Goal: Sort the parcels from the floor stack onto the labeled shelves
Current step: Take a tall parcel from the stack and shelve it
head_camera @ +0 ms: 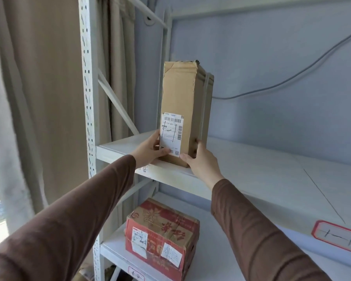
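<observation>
far left: curtain (34, 82) and the perforated white rack post (88, 98). next, left hand (148, 151) gripping the lower left edge of a tall brown parcel (180, 94), thumb across its shipping label (170, 134). parcel upright on the upper shelf (261, 169), near the left end, base at the front edge. right hand (201, 161) clamped on the lower right corner. both hands apart, one per side. below, a red printed carton (162, 236) already lying on the lower shelf (221, 240). far right, a red-bordered shelf tag (338, 237) and a grey cable (292, 78) on the wall. judged: one parcel shelved, this one nearly placed, not yet released; floor stack out of view, so remainder unknown.
</observation>
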The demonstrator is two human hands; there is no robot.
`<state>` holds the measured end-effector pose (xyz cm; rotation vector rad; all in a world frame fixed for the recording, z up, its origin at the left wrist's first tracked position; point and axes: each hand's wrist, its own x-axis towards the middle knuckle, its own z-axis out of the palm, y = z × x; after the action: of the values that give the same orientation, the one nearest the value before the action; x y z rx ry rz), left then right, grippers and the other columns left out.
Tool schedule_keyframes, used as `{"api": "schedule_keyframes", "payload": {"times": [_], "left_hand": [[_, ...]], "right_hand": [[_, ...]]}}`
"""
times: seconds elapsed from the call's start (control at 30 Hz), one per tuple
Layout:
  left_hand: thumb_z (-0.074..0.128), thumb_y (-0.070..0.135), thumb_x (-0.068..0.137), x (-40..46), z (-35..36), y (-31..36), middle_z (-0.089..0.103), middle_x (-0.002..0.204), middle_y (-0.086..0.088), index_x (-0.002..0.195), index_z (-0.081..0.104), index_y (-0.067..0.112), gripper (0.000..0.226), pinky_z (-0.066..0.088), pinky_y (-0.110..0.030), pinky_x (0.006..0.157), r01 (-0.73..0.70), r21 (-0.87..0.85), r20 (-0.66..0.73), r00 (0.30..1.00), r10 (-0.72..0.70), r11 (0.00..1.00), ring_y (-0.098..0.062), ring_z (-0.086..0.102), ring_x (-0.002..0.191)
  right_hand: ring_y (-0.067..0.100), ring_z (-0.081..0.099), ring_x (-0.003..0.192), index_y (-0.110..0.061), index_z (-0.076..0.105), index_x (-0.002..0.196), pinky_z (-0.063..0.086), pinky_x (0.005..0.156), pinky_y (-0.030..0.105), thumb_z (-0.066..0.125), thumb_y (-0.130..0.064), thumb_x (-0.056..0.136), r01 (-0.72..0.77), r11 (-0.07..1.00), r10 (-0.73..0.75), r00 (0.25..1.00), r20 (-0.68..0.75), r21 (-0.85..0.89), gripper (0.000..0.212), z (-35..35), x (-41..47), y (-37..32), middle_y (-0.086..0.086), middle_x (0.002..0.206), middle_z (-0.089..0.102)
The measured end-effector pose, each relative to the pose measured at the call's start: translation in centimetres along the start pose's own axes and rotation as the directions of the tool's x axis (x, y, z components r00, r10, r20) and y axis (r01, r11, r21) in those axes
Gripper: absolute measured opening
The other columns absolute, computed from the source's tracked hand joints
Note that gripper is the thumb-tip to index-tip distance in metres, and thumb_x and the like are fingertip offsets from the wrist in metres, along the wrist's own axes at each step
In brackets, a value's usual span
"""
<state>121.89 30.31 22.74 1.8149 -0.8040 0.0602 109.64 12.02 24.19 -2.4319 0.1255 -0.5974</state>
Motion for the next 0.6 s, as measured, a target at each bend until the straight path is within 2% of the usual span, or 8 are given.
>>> {"api": "schedule_keyframes", "payload": {"times": [0.17, 0.3, 0.43, 0.6], "left_hand": [[0.072, 0.017, 0.094, 0.70, -0.15, -0.53, 0.062, 0.131, 0.013, 0.140, 0.040, 0.035, 0.059, 0.053, -0.036, 0.105, -0.016, 0.032, 0.032, 0.999, 0.015, 0.999, -0.007, 0.062, 0.119], [0.070, 0.013, 0.095, 0.74, -0.26, -0.52, 0.061, 0.128, 0.016, 0.141, 0.037, 0.036, 0.061, 0.055, -0.027, 0.099, -0.018, 0.017, 0.025, 1.000, 0.018, 1.000, 0.007, 0.063, 0.108], [0.070, 0.013, 0.095, 0.61, -0.36, -0.41, 0.059, 0.134, 0.009, 0.153, 0.027, 0.037, 0.077, 0.055, -0.022, 0.092, -0.026, 0.017, 0.038, 0.999, 0.026, 1.000, -0.004, 0.063, 0.116], [0.072, 0.016, 0.094, 0.57, -0.35, -0.41, 0.060, 0.138, 0.005, 0.159, 0.019, 0.039, 0.087, 0.054, -0.036, 0.102, -0.032, 0.025, 0.031, 0.999, 0.032, 0.999, -0.014, 0.063, 0.122]], "right_hand": [[0.027, 0.057, 0.132, -0.018, 0.032, 0.155, 0.047, 0.108, 0.038, 0.067, -0.044, 0.098, -0.025, 0.999, 0.026, 0.998, -0.053, 0.022, 0.072, 0.26, 0.01, 0.49, 0.005, 0.148, 0.057], [0.025, 0.058, 0.132, -0.019, 0.034, 0.154, 0.046, 0.107, 0.036, 0.071, -0.046, 0.094, -0.035, 0.998, 0.039, 0.996, -0.077, 0.052, 0.076, 0.31, 0.03, 0.38, 0.003, 0.147, 0.058], [0.026, 0.057, 0.132, -0.020, 0.035, 0.153, 0.045, 0.103, 0.033, 0.073, -0.048, 0.091, -0.045, 0.998, 0.050, 0.995, -0.088, 0.054, 0.078, 0.39, -0.07, 0.30, 0.002, 0.147, 0.058], [0.025, 0.057, 0.132, -0.021, 0.037, 0.153, 0.045, 0.102, 0.032, 0.073, -0.049, 0.091, -0.048, 0.997, 0.053, 0.994, -0.095, 0.055, 0.077, 0.45, -0.15, 0.35, 0.001, 0.147, 0.058]]}}
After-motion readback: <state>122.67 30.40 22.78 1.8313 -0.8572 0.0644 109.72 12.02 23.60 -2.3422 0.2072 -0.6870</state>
